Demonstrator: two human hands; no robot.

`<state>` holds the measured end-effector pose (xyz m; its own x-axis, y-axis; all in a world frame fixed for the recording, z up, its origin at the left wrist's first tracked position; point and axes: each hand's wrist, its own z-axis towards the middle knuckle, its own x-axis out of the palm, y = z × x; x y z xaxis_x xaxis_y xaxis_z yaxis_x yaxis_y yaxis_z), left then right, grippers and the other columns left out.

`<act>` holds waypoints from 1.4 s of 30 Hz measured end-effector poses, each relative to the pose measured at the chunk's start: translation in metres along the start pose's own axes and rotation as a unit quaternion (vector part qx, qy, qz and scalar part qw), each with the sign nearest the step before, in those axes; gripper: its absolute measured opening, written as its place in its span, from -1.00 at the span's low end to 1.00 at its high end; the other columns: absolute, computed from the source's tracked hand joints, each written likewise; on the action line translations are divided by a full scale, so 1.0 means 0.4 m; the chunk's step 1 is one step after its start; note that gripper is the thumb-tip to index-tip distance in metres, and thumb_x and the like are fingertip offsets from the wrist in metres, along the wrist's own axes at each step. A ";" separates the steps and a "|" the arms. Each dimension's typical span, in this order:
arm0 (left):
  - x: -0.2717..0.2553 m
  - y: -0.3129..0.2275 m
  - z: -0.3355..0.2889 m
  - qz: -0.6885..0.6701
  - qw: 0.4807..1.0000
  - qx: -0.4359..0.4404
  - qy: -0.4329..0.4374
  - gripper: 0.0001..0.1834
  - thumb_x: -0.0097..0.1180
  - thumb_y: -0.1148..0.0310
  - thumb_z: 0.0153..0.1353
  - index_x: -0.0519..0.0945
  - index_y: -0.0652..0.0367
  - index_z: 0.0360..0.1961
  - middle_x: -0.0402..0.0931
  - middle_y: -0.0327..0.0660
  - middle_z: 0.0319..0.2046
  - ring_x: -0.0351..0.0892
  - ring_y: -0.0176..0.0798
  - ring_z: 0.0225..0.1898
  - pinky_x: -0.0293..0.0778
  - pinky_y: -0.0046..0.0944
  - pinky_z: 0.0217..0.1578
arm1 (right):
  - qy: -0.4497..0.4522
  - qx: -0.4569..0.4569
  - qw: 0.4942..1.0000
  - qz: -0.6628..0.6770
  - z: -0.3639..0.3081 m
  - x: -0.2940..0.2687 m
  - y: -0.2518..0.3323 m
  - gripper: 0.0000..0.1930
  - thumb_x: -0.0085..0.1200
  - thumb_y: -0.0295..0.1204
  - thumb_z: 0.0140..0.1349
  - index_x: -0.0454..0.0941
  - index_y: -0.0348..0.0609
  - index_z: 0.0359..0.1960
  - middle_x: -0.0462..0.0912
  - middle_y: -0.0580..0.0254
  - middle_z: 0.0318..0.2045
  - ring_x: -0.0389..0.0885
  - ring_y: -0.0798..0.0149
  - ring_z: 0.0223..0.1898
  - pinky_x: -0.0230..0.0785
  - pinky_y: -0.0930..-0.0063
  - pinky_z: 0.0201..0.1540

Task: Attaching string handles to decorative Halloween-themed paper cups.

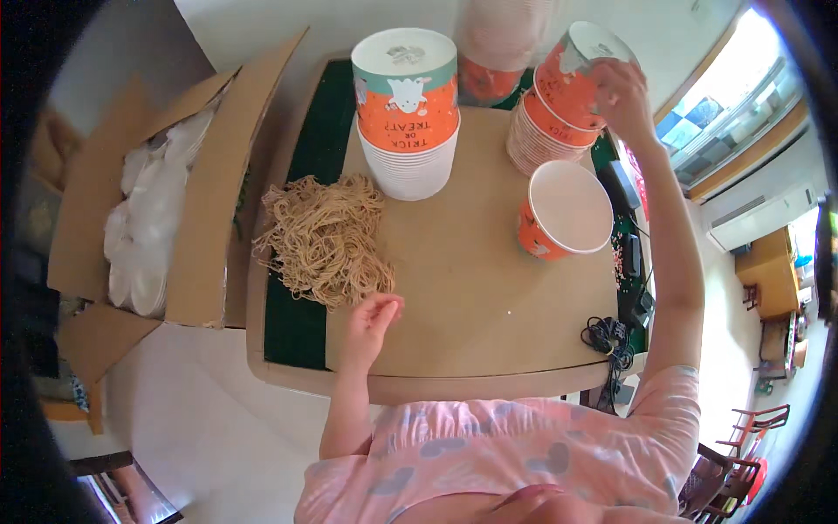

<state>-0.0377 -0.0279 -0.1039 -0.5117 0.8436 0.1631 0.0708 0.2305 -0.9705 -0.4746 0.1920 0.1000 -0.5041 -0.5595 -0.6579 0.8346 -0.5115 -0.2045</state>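
My right arm stretches out to the far right, where my right hand (621, 98) grips the side of an upside-down orange paper bucket (563, 92) with a green band. That bucket tops a tall nested stack (534, 140). Close to the near end of a tangled heap of tan string (323, 236) is my left hand (374, 327), its fingers curled together. Whether a thin strand lies in them cannot be made out. Nearer me than the right stack, a single orange bucket (572, 210) shows its white inside, its mouth tilted toward me.
Another stack of upside-down buckets (406, 113) stands at the far middle, with a further blurred stack (502, 52) behind. An open cardboard box (205, 210) with white wrapped items is at left. Black cables (608, 341) lie along the right edge of the brown-covered table (454, 306).
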 end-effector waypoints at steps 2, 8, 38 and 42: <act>0.037 0.027 -0.003 0.026 0.999 -0.006 0.030 -0.85 0.04 0.45 0.33 0.59 0.27 -0.17 0.61 -0.22 -0.26 0.58 -0.41 -0.22 0.51 -0.42 -0.16 | -0.002 0.000 1.000 0.028 -0.021 0.009 0.041 -0.82 0.01 -0.53 0.02 0.58 -0.06 -0.32 0.57 0.20 -0.02 0.47 0.08 0.07 0.18 0.10 0.23; 0.214 0.064 0.001 0.310 0.918 0.209 0.130 -0.84 0.14 0.49 0.19 0.60 0.23 -0.20 0.60 -0.14 -0.27 0.59 -0.12 -0.20 0.49 -0.23 -0.17 | 0.073 -0.014 0.994 0.074 0.005 0.046 -0.018 -0.73 0.03 -0.63 0.03 0.59 -0.17 -0.19 0.58 0.04 -0.01 0.55 0.00 0.00 0.42 0.29 0.02; 0.088 0.122 -0.133 0.327 0.929 0.175 0.010 -0.90 0.11 0.52 0.20 0.61 0.22 -0.26 0.59 -0.12 -0.33 0.59 -0.16 -0.27 0.48 -0.27 -0.25 | -0.019 0.294 0.953 0.074 -0.538 -0.158 0.528 -0.42 0.10 -0.54 0.14 0.33 0.01 0.25 0.20 0.00 0.33 0.08 -0.09 0.38 -0.05 0.05 0.39; 0.046 0.078 -0.120 0.321 0.935 0.151 -0.022 -0.88 0.12 0.47 0.22 0.61 0.20 -0.23 0.59 -0.13 -0.34 0.59 -0.18 -0.31 0.48 -0.29 -0.28 | 0.054 0.241 0.966 0.076 -0.520 -0.085 0.445 -0.77 0.17 -0.51 0.07 0.56 -0.09 -0.19 0.55 0.17 0.03 0.38 0.01 0.17 0.13 0.09 0.26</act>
<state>-0.0038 0.0182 -0.1224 -0.4815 0.7386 -0.4718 0.1336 -0.4702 -0.8724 -0.2625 0.2556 -0.0647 -0.3357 -0.5947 -0.7305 0.6844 -0.6868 0.2446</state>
